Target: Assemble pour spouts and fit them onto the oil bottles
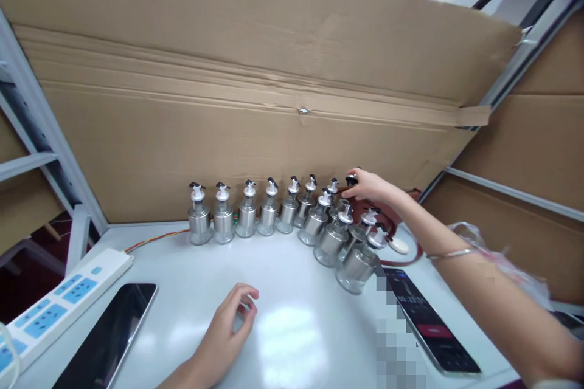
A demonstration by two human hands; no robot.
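Several glass oil bottles with metal sleeves, white spouts and black flip tops stand in a row along the cardboard, including a left-end bottle point(199, 222). More cluster to the right, with a large front bottle point(356, 268) nearest me. My right hand point(365, 185) reaches over the back of this cluster, its fingers closed round a dark-topped spout point(351, 180). Whether that spout sits on a bottle is hard to tell. My left hand point(232, 321) rests low over the white table point(283, 279), fingers curled, a gap to the thumb and nothing held.
A power strip point(68, 301) and a dark phone point(112, 334) lie on the left. A lit phone point(429, 322) lies under my right forearm. Behind the bottles rises a cardboard wall point(255, 140). A reddish-brown object point(385, 216) and clear plastic point(515, 267) are at right.
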